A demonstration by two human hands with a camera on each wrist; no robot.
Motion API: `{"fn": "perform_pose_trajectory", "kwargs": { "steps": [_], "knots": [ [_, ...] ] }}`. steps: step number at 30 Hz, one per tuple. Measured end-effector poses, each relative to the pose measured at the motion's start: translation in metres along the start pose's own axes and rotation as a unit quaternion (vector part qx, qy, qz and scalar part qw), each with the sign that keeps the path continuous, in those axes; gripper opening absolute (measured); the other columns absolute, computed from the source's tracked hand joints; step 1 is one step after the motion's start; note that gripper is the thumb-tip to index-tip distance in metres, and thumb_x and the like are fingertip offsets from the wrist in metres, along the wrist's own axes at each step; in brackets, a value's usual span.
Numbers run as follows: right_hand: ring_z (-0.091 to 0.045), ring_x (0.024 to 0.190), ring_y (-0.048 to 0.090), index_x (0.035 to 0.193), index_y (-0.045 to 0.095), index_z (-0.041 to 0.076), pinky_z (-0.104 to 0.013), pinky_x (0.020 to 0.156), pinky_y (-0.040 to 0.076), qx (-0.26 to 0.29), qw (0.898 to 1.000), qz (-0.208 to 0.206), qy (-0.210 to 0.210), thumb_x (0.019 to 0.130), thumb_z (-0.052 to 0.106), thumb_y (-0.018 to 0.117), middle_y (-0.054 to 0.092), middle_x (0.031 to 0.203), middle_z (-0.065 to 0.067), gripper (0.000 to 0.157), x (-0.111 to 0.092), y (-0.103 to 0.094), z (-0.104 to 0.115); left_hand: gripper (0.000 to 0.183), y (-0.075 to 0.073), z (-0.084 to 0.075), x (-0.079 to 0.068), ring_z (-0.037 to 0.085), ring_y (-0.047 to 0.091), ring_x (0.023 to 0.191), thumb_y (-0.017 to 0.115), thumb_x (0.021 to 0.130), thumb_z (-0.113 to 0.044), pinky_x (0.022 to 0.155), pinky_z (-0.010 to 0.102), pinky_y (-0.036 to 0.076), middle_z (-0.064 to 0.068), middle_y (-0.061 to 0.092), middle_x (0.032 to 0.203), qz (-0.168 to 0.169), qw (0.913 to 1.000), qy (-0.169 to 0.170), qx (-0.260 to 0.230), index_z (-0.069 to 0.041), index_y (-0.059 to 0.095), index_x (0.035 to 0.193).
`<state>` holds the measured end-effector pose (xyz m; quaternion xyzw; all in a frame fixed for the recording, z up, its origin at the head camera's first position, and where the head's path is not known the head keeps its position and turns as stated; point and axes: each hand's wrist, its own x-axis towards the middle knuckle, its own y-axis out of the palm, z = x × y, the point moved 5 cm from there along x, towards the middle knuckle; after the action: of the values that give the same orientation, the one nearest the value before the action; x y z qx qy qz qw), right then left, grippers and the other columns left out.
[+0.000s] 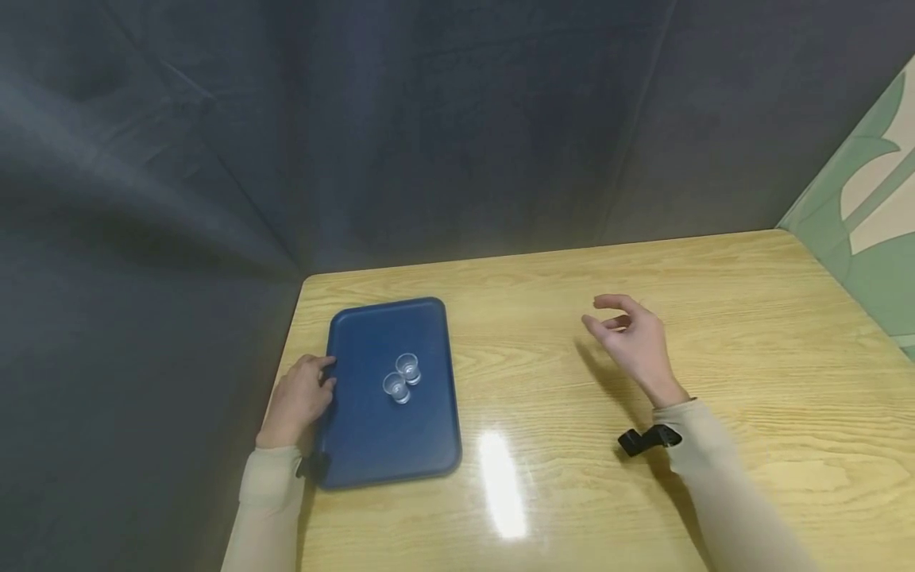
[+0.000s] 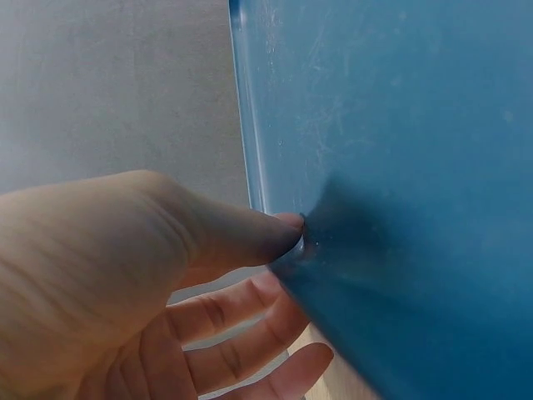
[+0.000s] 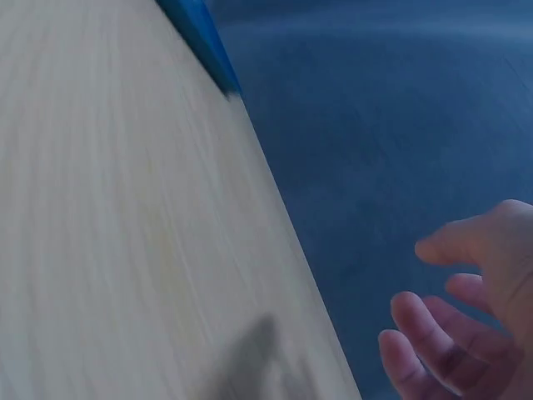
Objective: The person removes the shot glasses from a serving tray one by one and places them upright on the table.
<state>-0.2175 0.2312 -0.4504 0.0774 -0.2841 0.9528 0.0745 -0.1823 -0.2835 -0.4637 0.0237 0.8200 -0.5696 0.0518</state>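
A dark blue rectangular tray [image 1: 386, 445] lies on the left part of the table. Two small clear cups [image 1: 408, 368] stand side by side near its middle. My left hand [image 1: 296, 400] is at the tray's left edge. Close up in the left wrist view, the thumb [image 2: 241, 233] lies over the tray's rim and the fingers are below it, pinching the rim. My right hand [image 1: 636, 345] hovers above the table well to the right of the tray. It holds nothing, its fingers loosely bent and the thumb apart from them.
The light wood-grain table [image 1: 557, 477] extends far to the right. Dark curtains [image 1: 486, 135] hang behind it and along its left side. A green leaf-patterned surface [image 1: 879, 199] borders the right. A black strap mount [image 1: 646, 439] sits on the right wrist.
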Motion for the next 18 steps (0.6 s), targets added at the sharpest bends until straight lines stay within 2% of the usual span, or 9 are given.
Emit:
{"fn": "perform_pose_trajectory", "kwargs": {
  "steps": [4, 11, 15, 18],
  "knots": [
    [-0.003, 0.083, 0.070, 0.131, 0.070, 0.003, -0.023, 0.063, 0.057, 0.027, 0.998, 0.063, -0.011, 0.099, 0.025, 0.076, 0.075, 0.125, -0.020, 0.040, -0.003, 0.033, 0.010, 0.044, 0.001, 0.001, 0.002, 0.041, 0.067, 0.106, 0.062, 0.102, -0.010, 0.090, 0.060, 0.055, 0.030, 0.063, 0.136, -0.001, 1.0000, 0.000, 0.000, 0.005, 0.062, 0.143],
    [-0.029, 0.088, 0.078, 0.131, 0.070, 0.001, -0.031, 0.061, 0.060, 0.088, 0.984, 0.154, -0.013, 0.098, 0.019, 0.078, 0.075, 0.126, -0.018, 0.039, -0.017, 0.088, 0.036, 0.044, 0.000, 0.001, 0.002, 0.041, 0.067, 0.106, 0.062, 0.102, -0.012, 0.090, 0.061, 0.054, 0.031, 0.063, 0.137, 0.002, 1.0000, 0.002, 0.002, 0.005, 0.062, 0.143],
    [-0.031, 0.083, 0.078, 0.129, 0.071, 0.001, -0.031, 0.060, 0.060, 0.106, 0.976, 0.189, -0.021, 0.096, 0.016, 0.079, 0.077, 0.122, -0.019, 0.037, -0.026, 0.113, 0.056, 0.045, -0.001, 0.001, 0.001, 0.044, 0.067, 0.109, 0.061, 0.103, -0.013, 0.092, 0.061, 0.054, 0.031, 0.062, 0.138, 0.002, 1.0000, 0.002, 0.001, 0.006, 0.061, 0.144],
    [-0.025, 0.081, 0.076, 0.128, 0.071, 0.002, -0.030, 0.060, 0.059, 0.111, 0.971, 0.211, -0.026, 0.095, 0.014, 0.079, 0.077, 0.118, -0.018, 0.037, -0.032, 0.129, 0.069, 0.045, 0.000, 0.000, 0.001, 0.045, 0.067, 0.112, 0.061, 0.103, -0.013, 0.094, 0.062, 0.054, 0.031, 0.062, 0.138, 0.001, 1.0000, 0.003, -0.001, 0.006, 0.061, 0.144]
  ]
}}
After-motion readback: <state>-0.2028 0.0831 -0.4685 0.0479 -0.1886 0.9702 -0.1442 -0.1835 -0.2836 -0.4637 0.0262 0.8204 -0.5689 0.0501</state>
